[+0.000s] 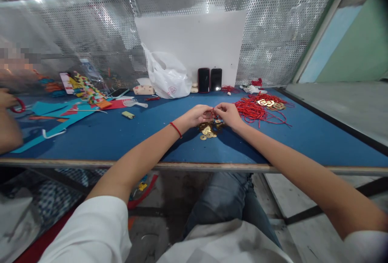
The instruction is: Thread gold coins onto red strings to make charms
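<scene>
My left hand (195, 115) and my right hand (227, 114) meet above the blue tabletop (136, 146), their fingertips pinching a short length of thin red cord (212, 114). Just below them lies a loose pile of small gold coins (207, 131), partly hidden by my hands. To the right of my right hand spreads a tangle of red cord (250, 111), with more gold coins (269, 103) strung or lying on it. A thin red band circles my left wrist (176, 129).
A co-worker's hand (7, 99) holds a red loop at the far left, beside coloured paper pieces (60, 111). At the back stand a white plastic bag (166, 75), two phones (209, 79) and a perforated metal screen (273, 32). The table's front edge (151, 165) runs below my forearms.
</scene>
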The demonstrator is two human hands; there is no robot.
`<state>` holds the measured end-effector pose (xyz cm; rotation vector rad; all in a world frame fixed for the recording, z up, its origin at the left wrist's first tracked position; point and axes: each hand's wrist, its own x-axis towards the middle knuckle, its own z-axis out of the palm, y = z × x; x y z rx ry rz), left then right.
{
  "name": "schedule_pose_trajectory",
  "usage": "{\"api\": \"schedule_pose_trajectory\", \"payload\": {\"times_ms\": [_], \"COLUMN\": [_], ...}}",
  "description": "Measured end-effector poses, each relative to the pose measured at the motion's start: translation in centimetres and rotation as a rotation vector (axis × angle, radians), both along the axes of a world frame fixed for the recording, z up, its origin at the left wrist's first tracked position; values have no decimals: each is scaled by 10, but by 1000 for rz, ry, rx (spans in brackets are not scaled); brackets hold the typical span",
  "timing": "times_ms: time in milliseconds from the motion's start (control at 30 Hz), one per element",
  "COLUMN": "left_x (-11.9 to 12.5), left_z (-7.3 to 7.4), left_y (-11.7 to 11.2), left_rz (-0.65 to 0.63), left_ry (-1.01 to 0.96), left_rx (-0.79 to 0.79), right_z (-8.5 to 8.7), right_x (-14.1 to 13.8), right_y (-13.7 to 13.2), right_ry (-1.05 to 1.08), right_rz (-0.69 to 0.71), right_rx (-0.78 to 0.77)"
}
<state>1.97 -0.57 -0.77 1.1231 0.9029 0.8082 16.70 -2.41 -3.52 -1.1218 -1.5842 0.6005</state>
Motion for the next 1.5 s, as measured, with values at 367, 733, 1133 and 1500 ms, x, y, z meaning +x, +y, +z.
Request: {"api": "schedule_pose_trajectory", "payload": {"times_ms": [367,733,1133,1500], "left_x": [-6,-4,-4,-2], "left_z": [-1,-2,-3,-10], "left_y": [5,-1,3,8], "left_rz": [-19,12,9,87], "left_ry": [-99,-145,-134,-296], "left_rx": [-239,-79,-201,-194], "right_z": [-2,1,20,25], "right_x": [0,-1,8,3], "right_y": [2,1,-7,-24], "right_ry": [-33,-53,-321,-704], "right_rz": [-3,16,73,-258], "right_rx": [38,88,60,371]}}
